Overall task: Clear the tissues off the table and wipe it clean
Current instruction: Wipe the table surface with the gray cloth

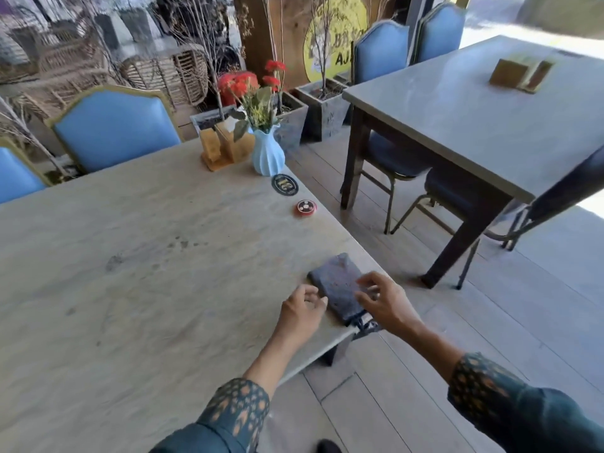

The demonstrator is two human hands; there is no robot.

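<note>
Both hands are reached forward over the near right corner of the bench (130, 256). The left hand (302, 310) is held just left of a folded dark cloth (336, 286), fingers loosely curled, gripping nothing. The right hand (384, 300) is spread above the cloth's right edge, fingers parted; contact cannot be told. One cloth is seen, lying flat at the bench edge. Farther along stand one blue vase (268, 152), one wooden holder (224, 147), one black coaster (285, 184) and one red disc (305, 208). Tissues are not made out.
</note>
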